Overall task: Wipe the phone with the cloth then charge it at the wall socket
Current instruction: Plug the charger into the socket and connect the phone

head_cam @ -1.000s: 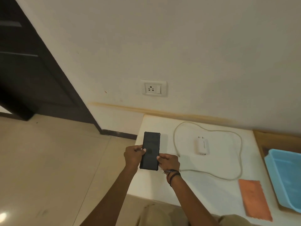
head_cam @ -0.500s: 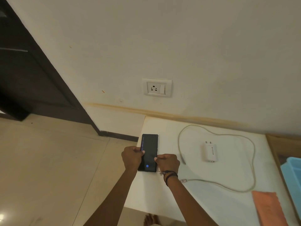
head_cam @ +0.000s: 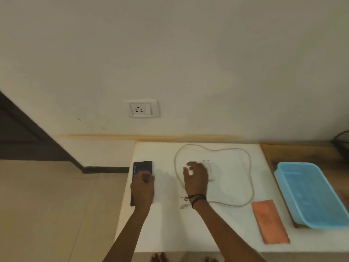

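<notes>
Left hand [head_cam: 142,188] grips phone [head_cam: 142,167] on white table [head_cam: 222,227] below wall socket [head_cam: 142,108].

The left hand [head_cam: 143,188] covers the lower half of the phone [head_cam: 142,167], so the grip's contact points on its near end are hidden. The right hand [head_cam: 195,178] lies over most of the white charger [head_cam: 210,168]; whether the fingers actually close on it cannot be told. Just behind that wrist, the cable [head_cam: 243,159] passes under the arm, and its plug end is blurred. Far right of both grips, the blue tray [head_cam: 294,190] and a dark object [head_cam: 342,140] are cut off by the picture's edge.
</notes>
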